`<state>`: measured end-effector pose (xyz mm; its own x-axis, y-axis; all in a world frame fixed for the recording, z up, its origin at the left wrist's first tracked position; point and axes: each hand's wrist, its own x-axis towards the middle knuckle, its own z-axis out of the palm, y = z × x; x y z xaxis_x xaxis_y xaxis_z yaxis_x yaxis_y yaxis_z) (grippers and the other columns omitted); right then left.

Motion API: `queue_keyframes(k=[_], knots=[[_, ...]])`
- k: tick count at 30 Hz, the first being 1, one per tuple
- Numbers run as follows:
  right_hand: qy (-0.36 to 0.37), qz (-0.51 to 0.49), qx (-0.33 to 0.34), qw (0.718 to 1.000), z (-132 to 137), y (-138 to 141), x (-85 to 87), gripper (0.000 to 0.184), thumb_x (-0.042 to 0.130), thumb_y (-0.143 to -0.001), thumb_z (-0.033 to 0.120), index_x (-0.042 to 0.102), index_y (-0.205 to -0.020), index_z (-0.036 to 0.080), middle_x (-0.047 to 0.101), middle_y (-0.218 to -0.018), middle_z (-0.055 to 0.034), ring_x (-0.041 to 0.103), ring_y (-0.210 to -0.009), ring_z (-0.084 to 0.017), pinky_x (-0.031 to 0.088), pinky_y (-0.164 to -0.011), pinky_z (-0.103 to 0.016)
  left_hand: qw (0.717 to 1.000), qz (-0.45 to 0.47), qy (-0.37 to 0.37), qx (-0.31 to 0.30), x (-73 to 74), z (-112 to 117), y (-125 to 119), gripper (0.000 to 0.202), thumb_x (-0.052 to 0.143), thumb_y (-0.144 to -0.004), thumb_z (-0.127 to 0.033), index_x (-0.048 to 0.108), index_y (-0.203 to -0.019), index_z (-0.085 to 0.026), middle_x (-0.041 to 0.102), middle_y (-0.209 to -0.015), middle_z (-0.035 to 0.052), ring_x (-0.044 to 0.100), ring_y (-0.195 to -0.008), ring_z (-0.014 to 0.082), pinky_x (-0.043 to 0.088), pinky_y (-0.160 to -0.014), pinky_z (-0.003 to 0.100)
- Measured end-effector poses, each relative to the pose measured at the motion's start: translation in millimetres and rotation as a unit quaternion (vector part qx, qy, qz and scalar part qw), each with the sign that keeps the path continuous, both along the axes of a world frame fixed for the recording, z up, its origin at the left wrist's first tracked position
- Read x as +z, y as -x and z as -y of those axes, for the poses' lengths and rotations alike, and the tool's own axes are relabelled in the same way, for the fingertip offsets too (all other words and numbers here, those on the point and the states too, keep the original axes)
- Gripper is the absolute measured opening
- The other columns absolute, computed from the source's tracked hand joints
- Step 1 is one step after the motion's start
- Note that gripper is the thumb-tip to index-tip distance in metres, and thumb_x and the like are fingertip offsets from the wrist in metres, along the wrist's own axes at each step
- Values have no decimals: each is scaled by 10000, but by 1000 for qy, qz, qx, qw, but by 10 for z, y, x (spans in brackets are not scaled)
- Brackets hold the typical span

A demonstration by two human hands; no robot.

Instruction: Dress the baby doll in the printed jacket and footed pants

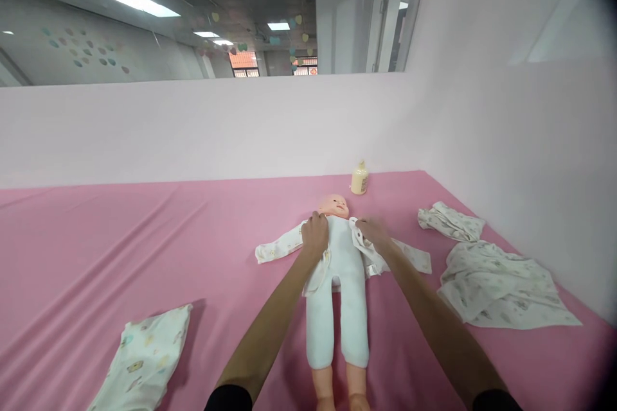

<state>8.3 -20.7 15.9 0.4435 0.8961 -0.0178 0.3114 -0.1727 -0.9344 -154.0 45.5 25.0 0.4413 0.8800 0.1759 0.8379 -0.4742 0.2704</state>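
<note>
Folded cloth (144, 356): lies on the pink-covered counter (216, 263), at the near left. Shirt (280, 248): spread beneath the doll, front open. Left hand (315, 234): fingers curled at one front edge; fingertips hidden, so its grip cannot be told. Doll (341, 241): on its back between both hands. Bottle (359, 180): upright beyond the doll's head. Right hand (375, 235): pinches the shirt's opposite edge. Bundled cloth (452, 221): far right, behind a spread cloth (506, 286).

A pink sheet (216, 244) carries doll (345, 250), bottle (359, 180), printed cloths (506, 286).
</note>
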Motion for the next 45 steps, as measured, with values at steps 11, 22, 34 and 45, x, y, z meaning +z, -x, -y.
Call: queue_keyframes(k=[11,22,34,45], knots=[[-38,-60,32,997,-60,90,74,328,510,-759,285,293,-522,221,285,-490,43,265,-474,-93,204,-475,-261,996,5,-91,6,-170,-114,83,395,224,-1025,-243,588,-1163,-180,637,-1027,102,621,-916,206,415,-734,289],[-87,-98,30,991,-269,347,37,247,491,-734,296,297,-599,225,241,-567,57,231,-520,-99,187,-498,-264,996,-8,-85,-16,-183,-112,36,425,240,-1037,-348,638,-1107,-219,645,-1020,84,637,-869,194,366,-654,285],[-110,70,93,987,-284,400,12,238,412,-809,265,287,-612,217,297,-585,52,291,-563,-113,227,-545,-261,990,-6,-119,-74,-202,-90,58,287,388,-1000,-238,623,-1164,-245,654,-1031,51,632,-888,192,364,-638,299],[-100,297,16,949,-265,619,-121,192,393,-891,163,544,-779,201,579,-839,-64,514,-829,-211,394,-788,-324,992,11,-103,-75,-220,-113,52,217,443,-954,-157,644,-1026,-197,653,-1004,55,626,-879,198,362,-649,310]])
